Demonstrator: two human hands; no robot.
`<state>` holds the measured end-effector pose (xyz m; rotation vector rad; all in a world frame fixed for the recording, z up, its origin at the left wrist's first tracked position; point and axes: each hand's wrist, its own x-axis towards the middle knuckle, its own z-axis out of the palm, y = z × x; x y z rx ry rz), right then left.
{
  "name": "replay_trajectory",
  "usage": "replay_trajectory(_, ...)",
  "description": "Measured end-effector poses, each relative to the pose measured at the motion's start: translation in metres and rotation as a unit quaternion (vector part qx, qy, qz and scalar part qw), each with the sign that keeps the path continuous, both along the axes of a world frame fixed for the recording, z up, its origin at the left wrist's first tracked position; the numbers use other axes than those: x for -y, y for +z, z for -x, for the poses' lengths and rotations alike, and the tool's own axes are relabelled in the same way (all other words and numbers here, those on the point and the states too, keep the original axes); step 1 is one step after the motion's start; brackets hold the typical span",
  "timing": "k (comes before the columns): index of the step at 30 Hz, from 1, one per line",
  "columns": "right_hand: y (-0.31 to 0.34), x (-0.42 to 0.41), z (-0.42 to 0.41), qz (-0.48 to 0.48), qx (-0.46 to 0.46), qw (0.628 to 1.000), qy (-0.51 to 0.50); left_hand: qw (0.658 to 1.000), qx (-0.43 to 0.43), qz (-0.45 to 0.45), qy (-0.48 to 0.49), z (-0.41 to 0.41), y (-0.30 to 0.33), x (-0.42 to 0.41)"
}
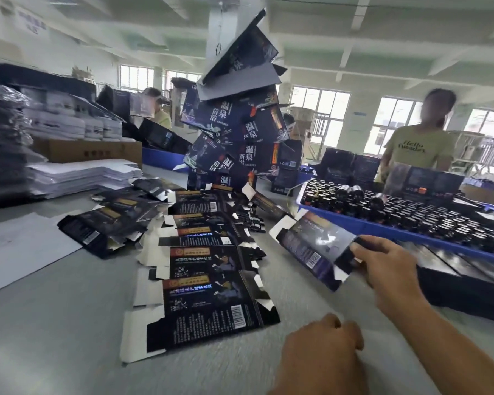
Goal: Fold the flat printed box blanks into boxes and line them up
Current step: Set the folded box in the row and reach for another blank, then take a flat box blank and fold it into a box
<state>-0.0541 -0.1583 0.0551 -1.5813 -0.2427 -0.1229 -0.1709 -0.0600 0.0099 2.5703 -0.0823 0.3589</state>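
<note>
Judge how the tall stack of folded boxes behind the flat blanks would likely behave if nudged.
The stack of folded boxes would probably topple: it is tall, and its boxes sit skewed at differing angles. The boxes look like thin, hollow card, so likely light and easily shifted.

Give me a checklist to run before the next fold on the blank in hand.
1. Right hand grips the blank at its near end: ok.
2. Left hand free to help: ok, curled, holding nothing.
3. Blank clear of the blue tray: cannot tell, it sits right beside the rim.
4. Row of flat blanks within reach on the table: ok.
5. Box stack steady: not ok, it leans and looks untidy.
6. Sharp view of the flaps: not ok, motion blur.
</note>
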Motion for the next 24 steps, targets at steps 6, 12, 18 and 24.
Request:
replay_trajectory(6, 0.028, 0.097, 0.056, -0.036, -0.021, 0.999, 0.016, 0.991, 0.113, 0.051, 0.044, 0.059, 0.003, 0.046)
replay_trajectory(12, 0.021, 0.151, 0.108, 0.015, -0.065, 0.996, 0.064, 0.968, 0.236, -0.077, -0.039, 0.069, 0.018, 0.057)
replay_trajectory(18, 0.001, 0.167, 0.135, -0.013, -0.110, 0.987, 0.113, 0.971, 0.115, -0.179, -0.114, 0.074, 0.016, 0.065)
replay_trajectory(24, -0.006, 0.181, 0.133, -0.035, -0.105, 0.988, 0.104, 0.960, 0.133, -0.222, -0.108, 0.079, 0.015, 0.077)
